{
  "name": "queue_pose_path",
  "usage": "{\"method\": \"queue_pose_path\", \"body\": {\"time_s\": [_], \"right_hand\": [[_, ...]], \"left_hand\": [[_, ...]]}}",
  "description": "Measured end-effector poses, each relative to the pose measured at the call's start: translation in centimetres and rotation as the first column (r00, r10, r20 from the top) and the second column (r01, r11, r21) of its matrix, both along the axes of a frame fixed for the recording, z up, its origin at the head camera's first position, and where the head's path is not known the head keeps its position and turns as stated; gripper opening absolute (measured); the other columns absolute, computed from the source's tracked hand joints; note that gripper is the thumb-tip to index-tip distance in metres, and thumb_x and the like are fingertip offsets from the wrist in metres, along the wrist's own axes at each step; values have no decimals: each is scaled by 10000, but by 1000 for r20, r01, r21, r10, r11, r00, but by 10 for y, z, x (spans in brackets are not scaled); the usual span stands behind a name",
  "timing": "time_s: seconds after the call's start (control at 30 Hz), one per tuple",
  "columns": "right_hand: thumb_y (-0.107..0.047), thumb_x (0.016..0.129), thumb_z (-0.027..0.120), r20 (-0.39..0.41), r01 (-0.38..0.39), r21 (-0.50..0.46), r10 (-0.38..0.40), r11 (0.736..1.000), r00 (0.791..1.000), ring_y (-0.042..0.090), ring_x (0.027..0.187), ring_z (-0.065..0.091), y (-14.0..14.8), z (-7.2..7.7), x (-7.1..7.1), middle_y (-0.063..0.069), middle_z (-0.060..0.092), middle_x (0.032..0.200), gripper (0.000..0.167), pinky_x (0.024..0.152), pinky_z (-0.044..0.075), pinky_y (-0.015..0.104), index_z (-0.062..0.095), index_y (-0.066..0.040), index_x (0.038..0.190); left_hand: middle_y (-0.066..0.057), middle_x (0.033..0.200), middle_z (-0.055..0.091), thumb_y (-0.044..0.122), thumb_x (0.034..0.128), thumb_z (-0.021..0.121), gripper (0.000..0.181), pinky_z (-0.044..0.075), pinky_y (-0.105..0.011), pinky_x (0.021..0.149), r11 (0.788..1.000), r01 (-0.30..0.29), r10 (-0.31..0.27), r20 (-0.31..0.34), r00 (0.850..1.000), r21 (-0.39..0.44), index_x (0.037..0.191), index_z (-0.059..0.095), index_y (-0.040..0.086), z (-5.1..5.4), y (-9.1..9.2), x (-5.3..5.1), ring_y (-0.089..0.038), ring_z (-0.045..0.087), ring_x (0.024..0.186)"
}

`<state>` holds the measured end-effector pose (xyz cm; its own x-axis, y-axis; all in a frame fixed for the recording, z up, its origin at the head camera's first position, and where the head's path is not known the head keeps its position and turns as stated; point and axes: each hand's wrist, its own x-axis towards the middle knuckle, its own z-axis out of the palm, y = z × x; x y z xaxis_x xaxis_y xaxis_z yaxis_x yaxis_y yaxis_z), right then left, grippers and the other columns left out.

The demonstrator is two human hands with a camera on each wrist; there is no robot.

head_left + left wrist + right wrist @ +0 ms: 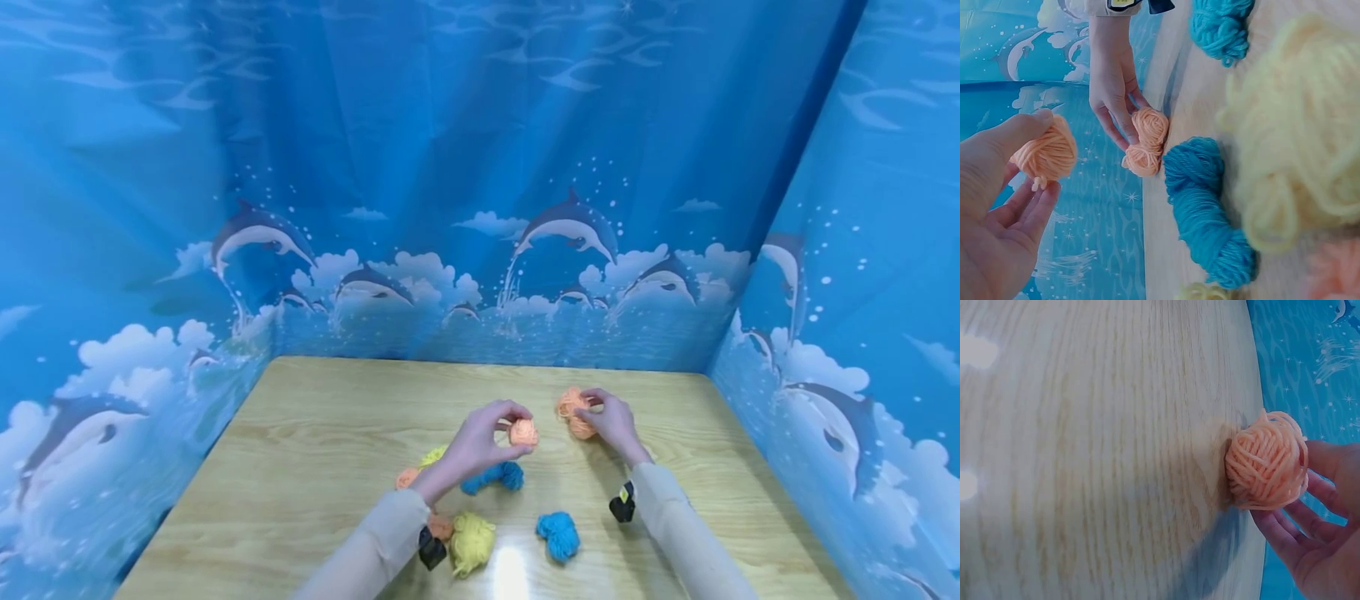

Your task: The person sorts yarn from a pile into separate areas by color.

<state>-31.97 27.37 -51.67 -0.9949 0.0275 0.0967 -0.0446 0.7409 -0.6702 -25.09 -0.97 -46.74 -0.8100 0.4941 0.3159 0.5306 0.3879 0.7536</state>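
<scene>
My left hand (pixel 480 437) pinches a small peach yarn ball (pixel 524 432) between thumb and fingers, raised over the table. Farther right, my right hand (pixel 617 423) grips peach yarn (pixel 572 407) from its right side, low at the tabletop. This yarn shows two rounded lumps in the left wrist view; whether they are one skein or two balls I cannot tell. In the right wrist view, thumb and fingers curve around a peach yarn ball (pixel 1267 461). Below the left hand lies a long blue yarn bundle (pixel 495 477), narrowed at its middle.
Another blue yarn bundle (pixel 558 536) lies nearer the front of the wooden table (pixel 337 417). Yellow yarn (pixel 472 543) sits beside peach yarn (pixel 440 527) near the left forearm. More yellow yarn (pixel 432 456) and peach yarn (pixel 407 477) are partly hidden. A dolphin-print curtain (pixel 420 208) surrounds the table.
</scene>
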Motion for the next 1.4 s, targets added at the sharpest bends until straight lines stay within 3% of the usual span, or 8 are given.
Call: {"method": "queue_pose_path", "body": {"time_s": [0.2,0.47,0.63,0.73,0.93,1.23,1.33,1.4], "right_hand": [[-172,912,762,-6,8,5,-8,1000,1000,287,859,703,0,0,0,222,687,1150,399,707,561,370,656,-9,1261],[-163,909,763,14,22,-3,-22,1000,1000,301,921,686,-1,1,0,219,682,1164,429,733,569,380,646,0,1289],[-162,907,764,22,34,-1,-34,999,999,236,812,682,-1,2,0,209,689,1151,419,665,550,322,660,8,1276],[-163,906,765,20,36,-12,-36,999,999,192,734,672,-1,2,-1,209,692,1147,414,630,535,294,665,9,1269],[-173,912,759,28,38,-32,-37,999,999,210,799,683,-1,0,-1,205,689,1165,418,680,562,331,664,2,1279],[-163,908,761,6,31,-42,-30,999,1000,318,959,684,-3,0,1,208,694,1164,410,809,575,438,670,16,1266],[-168,917,755,15,32,-50,-31,998,999,312,986,677,-3,1,3,201,690,1176,416,811,576,431,662,8,1282],[-174,920,754,19,35,-55,-34,998,999,284,923,691,-3,1,3,202,689,1181,421,757,581,392,658,3,1290]], "left_hand": [[-13,1193,672,177,868,822,400,591,-357,918,1000,3,-3,-18,1000,16,1229,654,134,7,7,-9,-155,637,1064],[-7,1188,677,187,870,822,390,586,-314,914,1000,-4,4,-38,999,-3,1219,659,129,11,18,-25,-141,640,1051],[5,1170,678,207,873,820,400,581,-326,922,1000,-19,18,-40,999,-11,1226,657,112,9,26,-35,-130,632,1042],[8,1166,678,209,870,823,406,579,-351,929,999,-36,36,-36,999,-13,1227,657,109,6,32,-42,-130,629,1041],[-1,1162,680,180,873,819,397,575,-407,937,999,-43,43,9,999,-12,1230,659,112,-2,44,-52,-147,629,1039],[33,1117,696,181,876,816,363,572,-315,895,997,-56,57,28,998,-47,1211,687,125,-19,59,-63,-135,634,1017],[32,1115,701,186,874,819,344,568,-302,877,995,-73,76,45,996,-73,1193,695,148,-25,65,-66,-133,634,1009],[33,1129,704,197,874,820,337,566,-292,861,992,-87,93,58,994,-95,1187,698,166,-28,69,-69,-131,637,1011]]}}
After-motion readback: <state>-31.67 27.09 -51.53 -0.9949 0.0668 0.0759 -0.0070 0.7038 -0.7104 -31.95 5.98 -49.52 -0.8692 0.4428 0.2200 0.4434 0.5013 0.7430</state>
